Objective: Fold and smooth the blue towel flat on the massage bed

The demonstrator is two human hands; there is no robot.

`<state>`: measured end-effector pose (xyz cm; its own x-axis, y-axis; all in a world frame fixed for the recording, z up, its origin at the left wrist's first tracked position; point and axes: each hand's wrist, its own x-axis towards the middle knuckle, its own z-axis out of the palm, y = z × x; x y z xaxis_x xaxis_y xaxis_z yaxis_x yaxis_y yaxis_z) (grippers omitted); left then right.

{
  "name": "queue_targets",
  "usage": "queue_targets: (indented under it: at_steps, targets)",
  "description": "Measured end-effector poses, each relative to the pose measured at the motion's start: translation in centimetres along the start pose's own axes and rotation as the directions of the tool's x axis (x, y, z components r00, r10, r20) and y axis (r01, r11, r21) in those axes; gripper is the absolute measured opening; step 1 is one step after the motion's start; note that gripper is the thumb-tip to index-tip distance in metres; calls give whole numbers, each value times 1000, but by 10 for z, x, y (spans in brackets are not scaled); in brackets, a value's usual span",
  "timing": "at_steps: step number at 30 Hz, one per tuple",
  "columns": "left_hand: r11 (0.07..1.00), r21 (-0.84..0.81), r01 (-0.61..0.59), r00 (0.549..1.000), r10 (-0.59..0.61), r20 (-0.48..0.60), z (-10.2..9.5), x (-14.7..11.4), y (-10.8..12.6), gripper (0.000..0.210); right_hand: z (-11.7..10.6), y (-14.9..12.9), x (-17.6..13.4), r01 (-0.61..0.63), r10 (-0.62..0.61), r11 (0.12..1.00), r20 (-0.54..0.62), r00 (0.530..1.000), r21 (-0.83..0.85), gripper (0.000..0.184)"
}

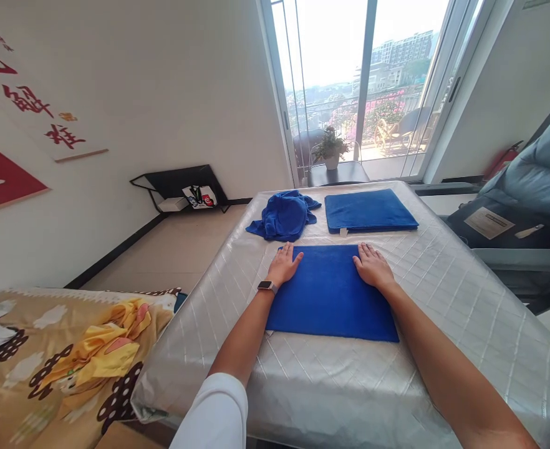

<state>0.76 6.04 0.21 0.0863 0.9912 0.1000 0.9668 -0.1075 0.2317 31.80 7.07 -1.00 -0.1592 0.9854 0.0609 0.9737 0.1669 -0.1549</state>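
Observation:
A blue towel (pixel 332 293) lies flat as a smooth rectangle on the silvery quilted table cover (pixel 312 368). My left hand (pixel 284 265) rests on its far left corner, fingers stretched out, with a watch on the wrist. On the far right corner lies my right hand (pixel 372 265), palm down and fingers extended. Neither hand grips anything. Just beyond my left hand sits a crumpled blue towel (pixel 284 215). Farther back on the right is a neatly folded blue towel stack (pixel 370 211), with a small white tag at its front edge.
On the left, a patterned bedspread (pixel 27 368) holds a yellow garment (pixel 101 349). A grey padded chair (pixel 522 181) stands at the right. Behind the covered table, a potted plant (pixel 331 153) sits before the glass sliding door (pixel 366 81). A black rack (pixel 186 184) is by the wall.

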Motion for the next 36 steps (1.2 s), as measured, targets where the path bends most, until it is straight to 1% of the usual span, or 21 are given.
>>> queue_targets:
  at_steps: [2, 4, 9, 15, 20, 23, 25, 31, 34, 36]
  targets:
    - [998, 19, 55, 999, -55, -4, -1, -3, -9, 82, 2, 1, 1, -1, 1, 1000, -4, 1000, -2, 70]
    - [996, 21, 82, 997, -82, -5, 0, -3, -11, 85, 3, 3, 2, 0, 0, 1000, -7, 1000, -2, 70]
    - [998, -4, 69, 998, -69, -14, 2, -2, -7, 86, 3, 4, 4, -4, 4, 1000, -1, 1000, -15, 70]
    - [997, -41, 67, 997, -68, -29, 2, -3, -8, 85, -5, -2, 2, -24, 25, 999, 17, 1000, -25, 69]
    - [998, -18, 65, 998, -65, -2, 1, -1, -7, 81, -12, -10, 0, -112, 110, 991, -27, 994, -70, 66]
    - [998, -9, 65, 998, -65, 1, 0, 0, -7, 81, -18, -13, -9, -72, 67, 991, -48, 997, -116, 63]
    - [997, -11, 71, 997, -71, 0, 0, 0, -6, 79, -19, -14, -20, -46, 42, 992, -40, 998, -116, 64]
    - [997, 0, 77, 997, -77, -6, 3, 0, -6, 81, -8, -15, -55, -23, 25, 997, 29, 999, -78, 68]
    - [997, 29, 75, 996, -76, 37, -4, 3, -7, 84, -5, -16, -61, -47, 49, 996, 30, 998, -74, 67]
    - [990, 71, 119, 990, -124, 61, -11, 7, -3, 87, -5, -18, -61, -51, 52, 997, 23, 998, -66, 67]
